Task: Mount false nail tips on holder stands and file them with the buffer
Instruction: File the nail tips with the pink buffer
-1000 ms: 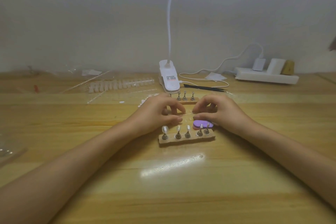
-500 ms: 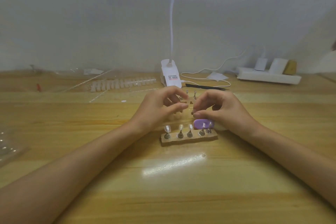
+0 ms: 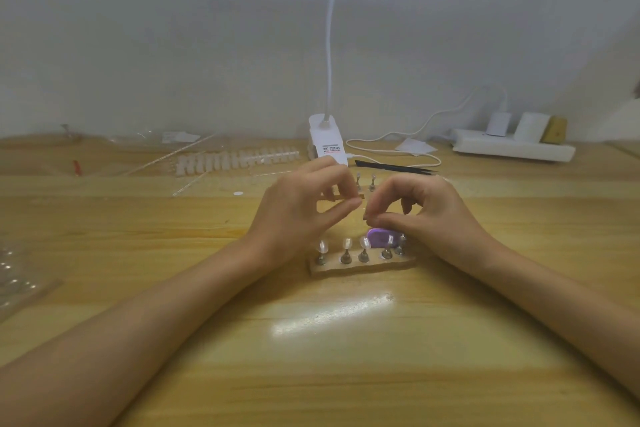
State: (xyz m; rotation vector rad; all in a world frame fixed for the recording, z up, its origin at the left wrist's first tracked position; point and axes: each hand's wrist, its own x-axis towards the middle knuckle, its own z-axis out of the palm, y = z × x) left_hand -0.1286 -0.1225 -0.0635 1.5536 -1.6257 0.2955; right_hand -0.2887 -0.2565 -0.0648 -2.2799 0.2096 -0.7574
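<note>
Wooden holder stand (image 3: 363,267), nail tips (image 3: 322,247) mounted, purple buffer (image 3: 379,237) behind; my left hand (image 3: 298,215) and right hand (image 3: 426,215) curl fingertips together beyond, contents indiscernible.

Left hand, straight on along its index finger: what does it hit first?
Probably the pinched fingertips of the right hand, just across a narrow gap. Depth is unclear; the left hand might pass behind them.
</note>
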